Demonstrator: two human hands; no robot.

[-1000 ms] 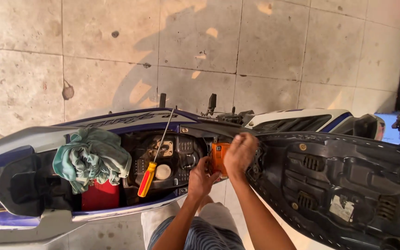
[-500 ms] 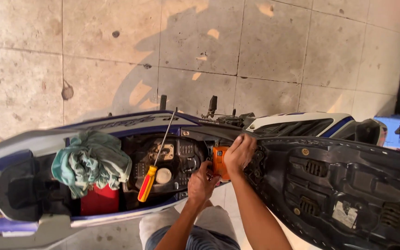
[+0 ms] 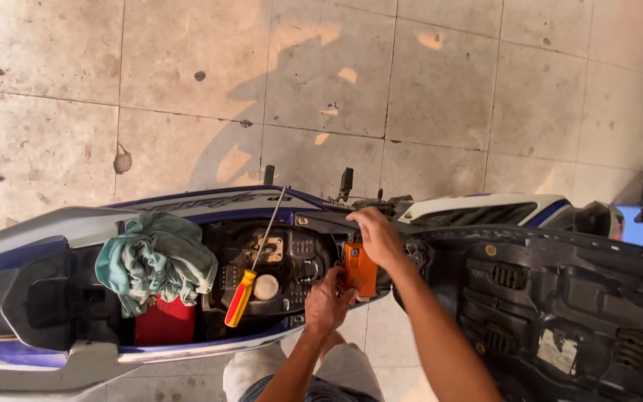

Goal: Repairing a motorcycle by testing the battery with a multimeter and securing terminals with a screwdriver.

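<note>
I look down on a motorcycle (image 3: 53, 231) with its seat (image 3: 560, 313) flipped open to the right. An orange box-shaped part (image 3: 359, 270) sits at the right end of the open under-seat bay. My right hand (image 3: 378, 237) lies over its top edge with fingers curled on it. My left hand (image 3: 327, 301) grips its lower left side from below. A screwdriver (image 3: 251, 264) with a red and yellow handle rests diagonally across the bay, left of both hands.
A crumpled teal rag (image 3: 154, 260) lies on the bay's left part, above a red container (image 3: 164, 324). The upturned black seat underside fills the right. Tiled floor (image 3: 321, 82) lies beyond the bike. My knees (image 3: 292, 376) show at the bottom.
My right hand has slid up from covering the orange part to its top edge, so more of the part shows. My left hand stays at its lower side.
</note>
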